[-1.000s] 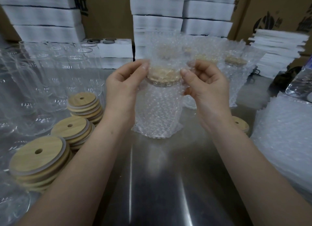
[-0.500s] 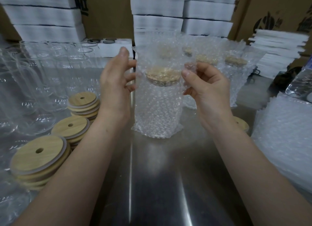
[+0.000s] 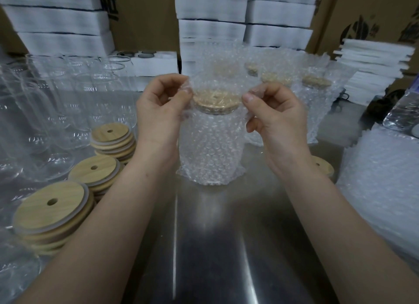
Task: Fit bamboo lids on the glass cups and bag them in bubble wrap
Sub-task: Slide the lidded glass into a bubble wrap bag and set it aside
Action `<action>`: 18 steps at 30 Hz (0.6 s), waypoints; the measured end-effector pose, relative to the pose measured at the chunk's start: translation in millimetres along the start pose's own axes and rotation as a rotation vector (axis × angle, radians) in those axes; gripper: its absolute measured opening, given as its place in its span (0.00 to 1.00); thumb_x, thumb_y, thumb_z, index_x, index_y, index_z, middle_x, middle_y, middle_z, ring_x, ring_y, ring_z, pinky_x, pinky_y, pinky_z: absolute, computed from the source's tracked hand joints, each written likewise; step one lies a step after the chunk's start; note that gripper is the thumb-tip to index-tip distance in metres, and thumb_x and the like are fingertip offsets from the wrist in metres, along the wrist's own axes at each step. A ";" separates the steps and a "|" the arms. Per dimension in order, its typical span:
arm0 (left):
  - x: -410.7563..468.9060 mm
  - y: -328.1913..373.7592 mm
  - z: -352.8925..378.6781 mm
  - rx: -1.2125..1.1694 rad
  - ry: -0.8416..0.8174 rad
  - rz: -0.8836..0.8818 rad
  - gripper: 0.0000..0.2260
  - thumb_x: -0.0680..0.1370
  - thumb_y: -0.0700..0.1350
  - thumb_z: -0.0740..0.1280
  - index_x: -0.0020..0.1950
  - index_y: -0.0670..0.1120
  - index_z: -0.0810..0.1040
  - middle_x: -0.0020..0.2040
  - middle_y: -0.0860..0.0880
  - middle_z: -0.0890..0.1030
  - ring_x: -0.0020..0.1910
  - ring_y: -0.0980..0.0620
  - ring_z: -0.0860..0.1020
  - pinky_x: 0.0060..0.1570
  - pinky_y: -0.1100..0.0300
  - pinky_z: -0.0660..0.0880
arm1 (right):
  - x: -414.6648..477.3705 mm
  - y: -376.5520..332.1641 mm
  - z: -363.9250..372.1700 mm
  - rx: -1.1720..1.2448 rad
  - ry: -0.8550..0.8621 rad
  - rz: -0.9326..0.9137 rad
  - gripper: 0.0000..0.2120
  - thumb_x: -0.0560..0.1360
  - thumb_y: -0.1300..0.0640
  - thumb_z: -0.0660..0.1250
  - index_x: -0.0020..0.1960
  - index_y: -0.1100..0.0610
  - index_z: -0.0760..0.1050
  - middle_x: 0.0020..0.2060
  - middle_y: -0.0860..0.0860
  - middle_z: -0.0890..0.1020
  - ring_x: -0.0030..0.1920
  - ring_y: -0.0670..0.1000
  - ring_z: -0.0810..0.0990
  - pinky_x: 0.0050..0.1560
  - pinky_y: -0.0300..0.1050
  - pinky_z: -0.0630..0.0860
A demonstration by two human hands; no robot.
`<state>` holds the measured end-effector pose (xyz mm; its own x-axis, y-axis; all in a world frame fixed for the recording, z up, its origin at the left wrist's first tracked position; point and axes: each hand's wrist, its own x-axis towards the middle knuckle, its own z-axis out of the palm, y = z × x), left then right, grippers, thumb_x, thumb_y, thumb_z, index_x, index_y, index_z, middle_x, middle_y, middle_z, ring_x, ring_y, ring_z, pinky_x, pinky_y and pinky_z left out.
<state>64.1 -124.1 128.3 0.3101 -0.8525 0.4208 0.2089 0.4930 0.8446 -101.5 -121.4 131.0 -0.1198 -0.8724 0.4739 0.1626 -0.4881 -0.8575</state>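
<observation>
Left hand (image 3: 161, 113) and right hand (image 3: 276, 120) each pinch an upper edge of the bubble-wrap bag (image 3: 210, 158) between thumb and curled fingers, one on either side. Far left on the steel worktop (image 3: 215, 247) stand bare glass cups (image 3: 56, 104), with three stacks of bamboo lids (image 3: 52, 210) in front of them. In the middle the bag stands upright with a lidded cup (image 3: 212, 126) inside, its fitted lid (image 3: 216, 99) showing through the wrap. Behind the right hand stand more bagged cups (image 3: 315, 99). Flat bubble wrap (image 3: 381, 179) is piled far right.
</observation>
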 end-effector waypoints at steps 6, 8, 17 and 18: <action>1.8 -1.9 -1.7 -0.185 -0.061 -0.086 0.14 0.78 0.31 0.62 0.45 0.47 0.80 0.38 0.53 0.81 0.36 0.57 0.78 0.38 0.64 0.75 | 0.4 1.5 -0.1 0.017 0.002 -0.004 0.10 0.74 0.69 0.70 0.43 0.57 0.74 0.37 0.52 0.77 0.31 0.48 0.74 0.29 0.41 0.71; 2.7 -4.0 -3.8 -0.230 -0.102 -0.115 0.14 0.78 0.30 0.60 0.42 0.47 0.77 0.36 0.53 0.79 0.33 0.57 0.75 0.37 0.65 0.72 | 0.4 2.2 -0.4 0.026 -0.009 -0.014 0.10 0.74 0.71 0.68 0.43 0.57 0.74 0.37 0.51 0.76 0.32 0.48 0.73 0.29 0.41 0.72; -0.5 -19.8 -10.1 -0.372 -0.229 -0.193 0.13 0.75 0.32 0.55 0.37 0.46 0.73 0.38 0.48 0.71 0.38 0.52 0.69 0.42 0.58 0.65 | -0.2 12.5 0.0 0.069 -0.003 0.040 0.16 0.74 0.75 0.63 0.38 0.56 0.77 0.35 0.51 0.76 0.35 0.49 0.74 0.32 0.39 0.74; -1.9 -21.2 -10.3 -0.357 -0.225 -0.203 0.13 0.75 0.32 0.55 0.37 0.46 0.74 0.39 0.49 0.73 0.40 0.51 0.71 0.43 0.58 0.66 | -0.4 13.8 0.4 0.029 0.011 0.015 0.16 0.74 0.75 0.63 0.38 0.56 0.77 0.35 0.51 0.76 0.35 0.49 0.74 0.32 0.40 0.74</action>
<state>68.6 -131.2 106.1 0.0292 -0.9350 0.3534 0.5631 0.3075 0.7671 -98.8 -127.9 119.1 -0.1283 -0.8794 0.4584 0.1925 -0.4755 -0.8584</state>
